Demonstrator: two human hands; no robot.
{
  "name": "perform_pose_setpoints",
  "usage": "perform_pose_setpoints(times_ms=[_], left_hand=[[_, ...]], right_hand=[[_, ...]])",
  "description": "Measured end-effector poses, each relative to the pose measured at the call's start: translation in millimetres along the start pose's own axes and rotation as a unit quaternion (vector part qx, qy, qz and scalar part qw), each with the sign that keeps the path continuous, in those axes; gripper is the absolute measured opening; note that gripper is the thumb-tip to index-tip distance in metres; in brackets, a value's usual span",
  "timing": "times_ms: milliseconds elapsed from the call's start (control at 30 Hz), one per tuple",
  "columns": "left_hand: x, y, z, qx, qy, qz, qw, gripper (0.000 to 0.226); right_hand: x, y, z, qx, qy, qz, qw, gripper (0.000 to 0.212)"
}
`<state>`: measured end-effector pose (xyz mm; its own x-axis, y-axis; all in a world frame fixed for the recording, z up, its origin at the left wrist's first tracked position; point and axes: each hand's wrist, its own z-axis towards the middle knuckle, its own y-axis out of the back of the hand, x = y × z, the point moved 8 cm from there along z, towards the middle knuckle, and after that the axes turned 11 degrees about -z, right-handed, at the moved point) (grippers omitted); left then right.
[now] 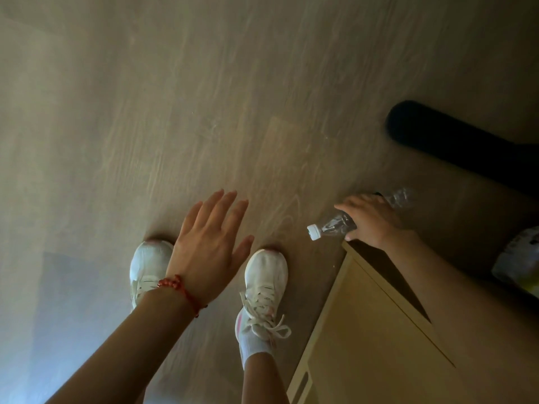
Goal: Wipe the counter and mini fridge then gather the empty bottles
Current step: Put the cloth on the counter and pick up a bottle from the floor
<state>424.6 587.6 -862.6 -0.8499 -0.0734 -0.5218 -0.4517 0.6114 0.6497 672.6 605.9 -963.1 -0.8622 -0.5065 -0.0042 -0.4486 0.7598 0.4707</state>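
Observation:
My right hand (372, 221) grips a clear empty plastic bottle (332, 224) around its middle, held sideways. Its white cap points left, and its crumpled base sticks out past my fingers to the upper right. My left hand (208, 249) hovers above my shoes with fingers spread and nothing in it; a red bead bracelet circles the wrist. The view looks straight down at the wooden floor. No counter top or fridge front is visible.
A light wooden cabinet (364, 339) stands at the lower right, its corner just under my right hand. A dark padded object (443, 141) lies at the right. A white plastic bag (519, 263) sits at the right edge. My white sneakers (265, 275) stand on the wooden floor (204, 97).

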Motion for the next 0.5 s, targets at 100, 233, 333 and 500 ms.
perform_pose_setpoints(times_ms=[100, 233, 333, 500], left_hand=[[2.6, -7.2, -0.9, 0.011, -0.001, 0.001, 1.000, 0.066], [5.1, -8.7, -3.5, 0.013, -0.003, 0.003, 1.000, 0.066], [7.3, -6.8, -4.4, 0.008, -0.002, 0.002, 1.000, 0.065], [9.5, 5.2, -8.1, -0.002, 0.007, 0.005, 1.000, 0.061]], right_hand=[[-5.7, -7.6, 4.0, -0.002, -0.017, -0.002, 1.000, 0.072], [-12.8, -13.2, 4.8, -0.001, -0.052, 0.106, 0.993, 0.071], [-16.8, -6.9, 5.2, -0.020, -0.101, 0.284, 0.953, 0.069], [-8.6, 33.2, 2.5, -0.106, -0.127, 0.454, 0.875, 0.064]])
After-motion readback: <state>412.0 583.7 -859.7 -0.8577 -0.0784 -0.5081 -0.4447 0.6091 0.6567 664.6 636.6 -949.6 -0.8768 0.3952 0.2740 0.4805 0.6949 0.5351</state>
